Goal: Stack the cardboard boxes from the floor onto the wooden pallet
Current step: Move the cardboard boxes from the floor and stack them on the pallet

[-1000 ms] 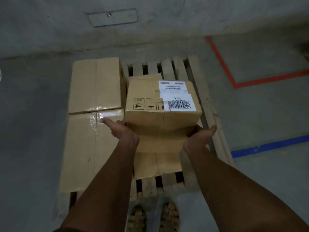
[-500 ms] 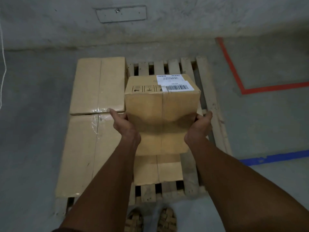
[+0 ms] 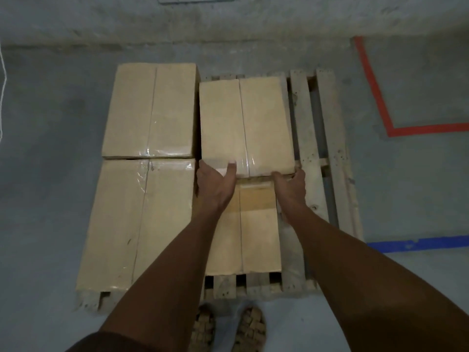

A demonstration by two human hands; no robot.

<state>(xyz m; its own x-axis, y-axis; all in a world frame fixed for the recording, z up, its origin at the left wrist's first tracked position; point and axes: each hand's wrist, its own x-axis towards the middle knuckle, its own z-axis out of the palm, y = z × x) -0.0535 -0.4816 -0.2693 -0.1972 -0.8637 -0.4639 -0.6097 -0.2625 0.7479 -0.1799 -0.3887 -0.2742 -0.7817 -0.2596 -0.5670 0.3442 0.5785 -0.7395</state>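
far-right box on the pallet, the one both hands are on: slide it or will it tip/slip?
The box will likely slide, not tip: it looks low and broad, lying flat on the pallet. Probably stiff: edges look square. The glossy tape near the left hand may be slick; the right hand holds the corner.

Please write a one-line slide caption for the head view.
Both hands, left and right, set a plain brown cardboard box down on the slatted wooden pallet beside three others.

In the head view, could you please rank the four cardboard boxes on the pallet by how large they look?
1. Near-left box, largest.
2. Far-left box.
3. Far-right box, with the left hand and right hand on it.
4. Near-right box, partly hidden by arms; its rank against the far-right box is unsure.
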